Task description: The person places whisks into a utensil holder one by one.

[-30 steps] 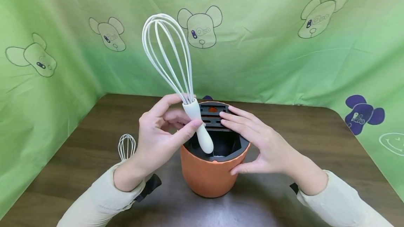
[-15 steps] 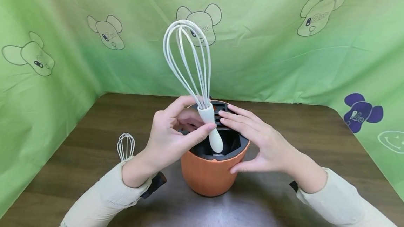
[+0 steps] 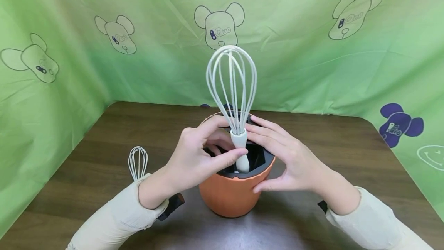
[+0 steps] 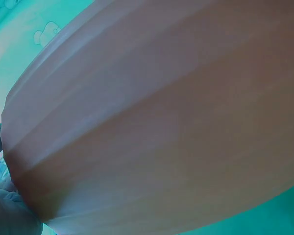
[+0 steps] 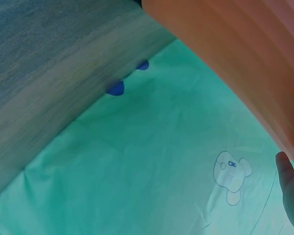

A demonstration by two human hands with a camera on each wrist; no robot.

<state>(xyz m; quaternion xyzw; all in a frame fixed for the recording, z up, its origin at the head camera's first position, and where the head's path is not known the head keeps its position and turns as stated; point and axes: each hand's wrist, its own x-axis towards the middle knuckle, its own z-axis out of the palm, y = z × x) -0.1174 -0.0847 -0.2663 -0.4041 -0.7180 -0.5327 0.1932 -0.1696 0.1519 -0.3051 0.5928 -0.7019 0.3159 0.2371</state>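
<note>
My left hand (image 3: 194,153) pinches a pale whisk (image 3: 239,140) at its handle, thumb in front. The whisk stands nearly upright, wire loops up, and its handle end dips into the large front opening of an orange utensil holder (image 3: 227,200). A black slotted insert (image 3: 267,161) tops the holder. My right hand (image 3: 289,157) rests on the holder's right side, fingers laid fairly straight across the insert and thumb on the outer wall. In the left wrist view the holder's ribbed wall (image 4: 152,132) fills most of the picture and hides the whisk.
A smaller white whisk (image 3: 138,161) lies on the brown wooden table (image 3: 86,180) at left, partly hidden behind my left sleeve (image 3: 118,211). Green cloth (image 3: 284,68) with printed cartoon heads hangs around the table's back and sides. Black wrist gear (image 3: 171,205) shows under my left cuff.
My left hand has moved right and down with the whisk, which has turned from leaning left to nearly upright, its handle end now lower at the opening. The right hand and holder stay put.
</note>
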